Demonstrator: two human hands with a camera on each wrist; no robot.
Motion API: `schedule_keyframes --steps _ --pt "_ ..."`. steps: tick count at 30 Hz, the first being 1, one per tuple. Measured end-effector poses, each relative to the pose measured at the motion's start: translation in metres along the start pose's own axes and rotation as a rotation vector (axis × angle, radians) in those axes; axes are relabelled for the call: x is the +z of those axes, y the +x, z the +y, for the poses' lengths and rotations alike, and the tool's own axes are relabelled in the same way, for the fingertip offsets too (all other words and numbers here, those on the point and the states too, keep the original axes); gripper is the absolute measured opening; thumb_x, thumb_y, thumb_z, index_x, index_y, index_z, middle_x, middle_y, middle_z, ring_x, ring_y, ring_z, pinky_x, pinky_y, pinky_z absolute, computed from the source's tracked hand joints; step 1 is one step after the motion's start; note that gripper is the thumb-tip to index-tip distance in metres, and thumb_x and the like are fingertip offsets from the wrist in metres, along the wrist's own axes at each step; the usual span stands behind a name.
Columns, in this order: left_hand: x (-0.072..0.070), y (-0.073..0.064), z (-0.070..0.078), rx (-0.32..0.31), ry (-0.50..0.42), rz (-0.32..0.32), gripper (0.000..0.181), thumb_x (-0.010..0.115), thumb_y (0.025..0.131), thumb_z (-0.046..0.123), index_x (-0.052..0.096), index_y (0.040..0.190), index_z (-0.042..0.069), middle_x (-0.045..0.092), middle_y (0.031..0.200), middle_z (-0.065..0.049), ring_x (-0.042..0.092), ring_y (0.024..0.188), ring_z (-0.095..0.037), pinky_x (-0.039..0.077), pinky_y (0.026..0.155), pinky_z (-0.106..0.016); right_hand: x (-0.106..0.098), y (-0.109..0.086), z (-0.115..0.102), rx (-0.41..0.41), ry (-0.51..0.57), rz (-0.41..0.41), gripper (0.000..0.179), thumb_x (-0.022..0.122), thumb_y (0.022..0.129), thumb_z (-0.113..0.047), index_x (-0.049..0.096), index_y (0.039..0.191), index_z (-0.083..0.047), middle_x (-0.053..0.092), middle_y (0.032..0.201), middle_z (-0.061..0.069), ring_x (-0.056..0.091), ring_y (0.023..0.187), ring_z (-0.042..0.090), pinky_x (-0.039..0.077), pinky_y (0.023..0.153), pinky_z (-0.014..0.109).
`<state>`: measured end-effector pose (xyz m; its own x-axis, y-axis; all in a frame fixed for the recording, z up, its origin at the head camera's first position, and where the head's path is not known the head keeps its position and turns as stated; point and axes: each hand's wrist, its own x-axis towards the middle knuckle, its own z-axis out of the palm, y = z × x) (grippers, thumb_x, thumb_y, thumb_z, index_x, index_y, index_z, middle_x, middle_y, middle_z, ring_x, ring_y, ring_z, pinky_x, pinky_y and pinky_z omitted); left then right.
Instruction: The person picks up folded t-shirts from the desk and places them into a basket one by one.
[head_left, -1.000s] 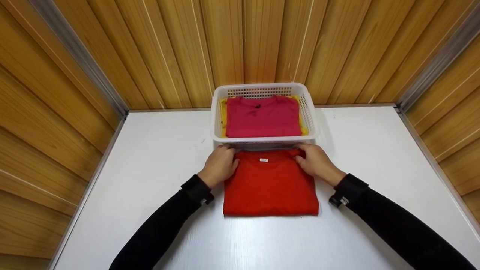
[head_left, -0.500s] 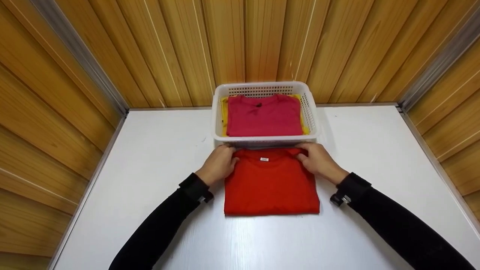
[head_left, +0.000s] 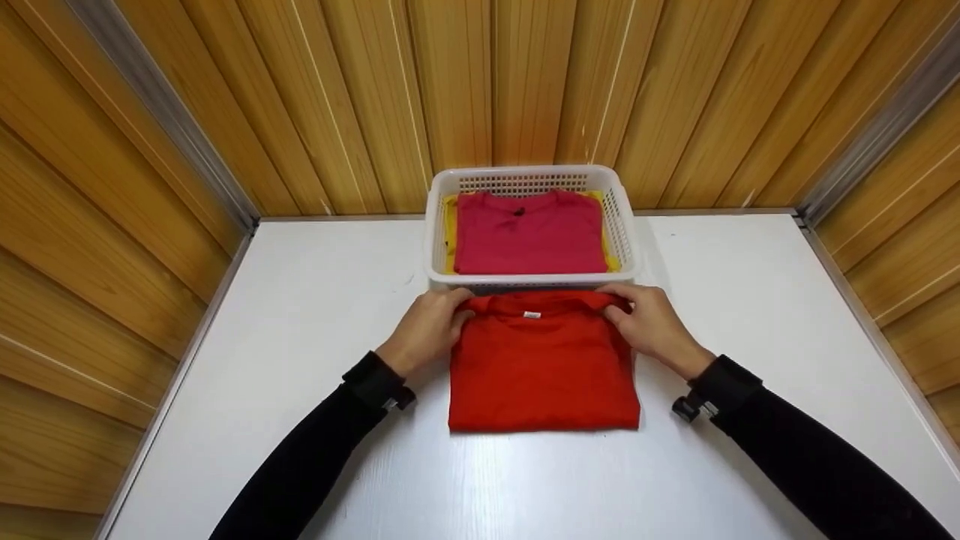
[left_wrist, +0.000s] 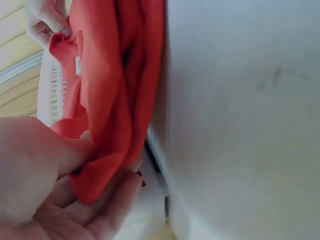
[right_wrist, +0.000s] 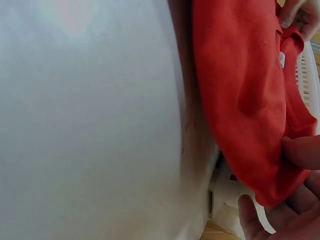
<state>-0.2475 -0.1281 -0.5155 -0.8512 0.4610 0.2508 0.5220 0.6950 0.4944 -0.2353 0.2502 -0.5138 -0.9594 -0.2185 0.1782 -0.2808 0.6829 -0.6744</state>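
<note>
A folded red shirt [head_left: 544, 367] lies on the white surface [head_left: 300, 315] just before a white basket [head_left: 529, 279] already holding a folded crimson shirt [head_left: 529, 232], while left hand [head_left: 427, 330] and right hand [head_left: 654, 326] pinch its far corners, fingers clamped, lifting apparently just begun.

Collar end of the folded red shirt [head_left: 544, 367] now raised off the counter [head_left: 315, 315], bunched up against the white basket's [head_left: 529, 282] near rim; left hand [head_left: 426, 330] and right hand [head_left: 651, 324] have closed under its far corners (thumbs on top); wrists drawn slightly back.
</note>
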Motion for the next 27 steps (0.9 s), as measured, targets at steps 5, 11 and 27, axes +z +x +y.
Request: schedule_keyframes --steps 5,11,27 --pt "-0.010 0.000 0.002 0.070 -0.011 0.058 0.016 0.074 0.106 0.008 0.079 0.121 0.011 0.082 0.110 -0.003 0.076 0.098 -0.016 0.066 0.093 -0.036 -0.008 -0.002 -0.004 -0.031 0.017 0.031 0.028 0.069 0.101 0.001 0.082 0.125 -0.006 0.082 0.120 0.012 0.065 0.099 0.025 0.046 0.082 0.018" --pt "-0.026 0.002 0.009 0.098 -0.011 0.090 0.015 0.074 0.106 0.011 0.079 0.120 0.010 0.084 0.110 -0.004 0.080 0.099 -0.016 0.067 0.093 -0.034 -0.024 -0.002 -0.016 -0.112 0.009 0.092 0.028 0.070 0.098 0.004 0.083 0.121 -0.007 0.083 0.116 0.010 0.068 0.099 0.022 0.046 0.086 0.010" --pt "-0.081 0.015 0.033 0.172 -0.082 0.176 0.013 0.073 0.107 0.011 0.076 0.119 0.007 0.080 0.111 -0.006 0.075 0.099 -0.017 0.066 0.091 -0.032 -0.071 0.008 -0.060 -0.302 0.014 0.138 0.045 0.066 0.098 0.014 0.082 0.129 -0.015 0.075 0.102 -0.002 0.058 0.088 0.010 0.045 0.079 0.015"
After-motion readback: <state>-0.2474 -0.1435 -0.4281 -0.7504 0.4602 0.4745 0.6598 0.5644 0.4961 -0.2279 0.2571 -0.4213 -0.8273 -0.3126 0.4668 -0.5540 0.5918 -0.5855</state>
